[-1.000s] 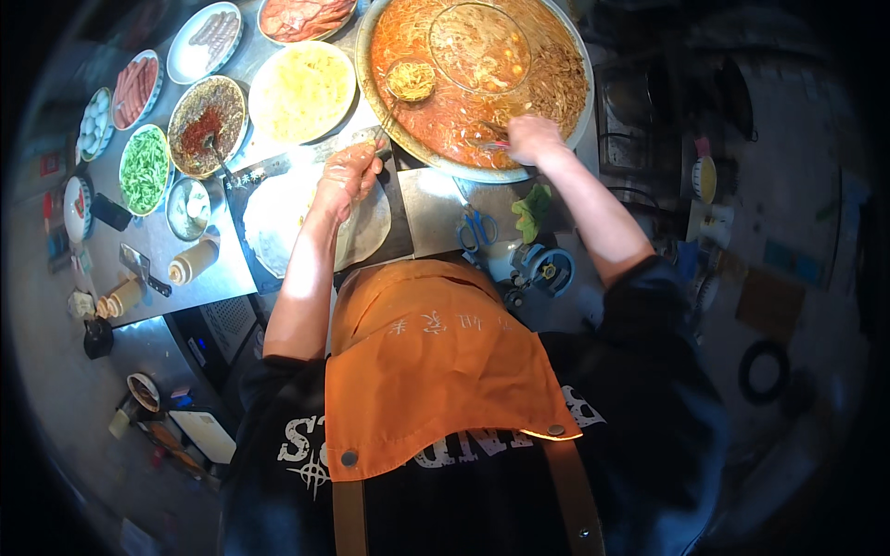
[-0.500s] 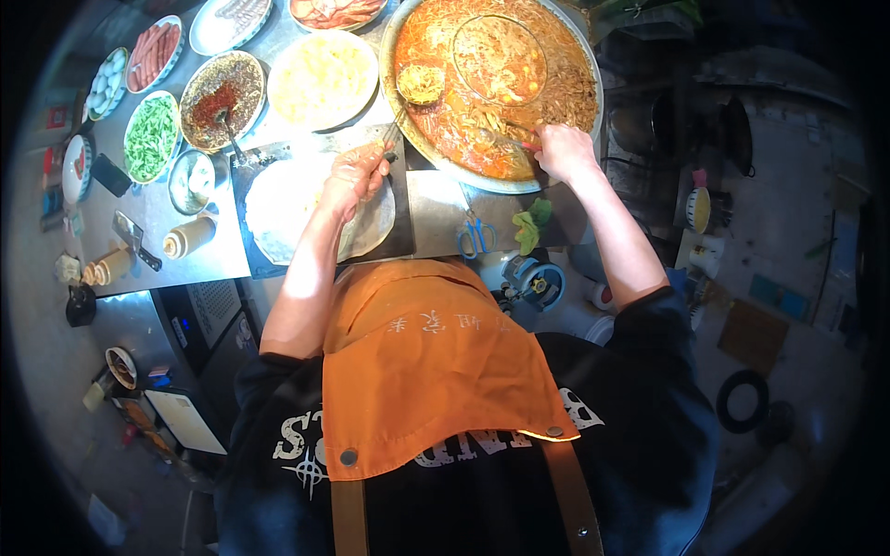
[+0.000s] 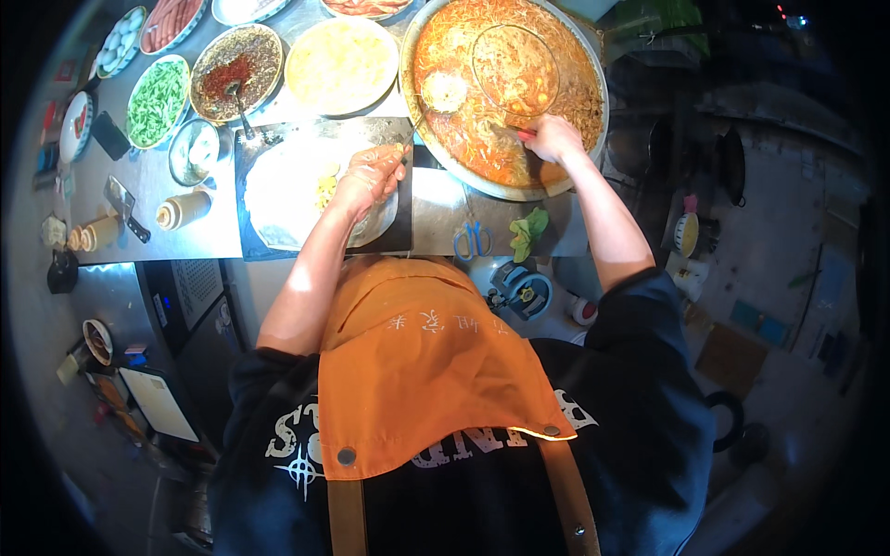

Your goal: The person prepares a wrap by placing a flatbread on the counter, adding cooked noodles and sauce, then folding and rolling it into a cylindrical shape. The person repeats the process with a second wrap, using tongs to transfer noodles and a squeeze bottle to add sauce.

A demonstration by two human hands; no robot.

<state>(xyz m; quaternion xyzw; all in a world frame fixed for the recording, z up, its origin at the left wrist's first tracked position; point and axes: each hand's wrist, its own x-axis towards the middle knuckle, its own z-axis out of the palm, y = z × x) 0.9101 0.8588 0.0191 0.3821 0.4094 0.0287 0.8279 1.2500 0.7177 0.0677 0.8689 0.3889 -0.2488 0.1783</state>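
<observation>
The left hand (image 3: 371,176) is closed around a ladle (image 3: 443,91) whose bowl sits in the big pan (image 3: 593,65), scooping filling. The right hand (image 3: 554,139) grips a wire skimmer (image 3: 514,67) in that pan. Next, I judge, comes a level carry to the flat wrap (image 3: 278,185) beside the pan

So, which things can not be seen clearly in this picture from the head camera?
- Right hand: its fingers curl over a red-tipped handle; the grip is hidden.
- Left hand: holds a thin handle toward the big pan; its end is too small to tell.
- Top plates: cut off by the picture's edge.
- Flat white wrap: partly hidden by the left forearm.
</observation>
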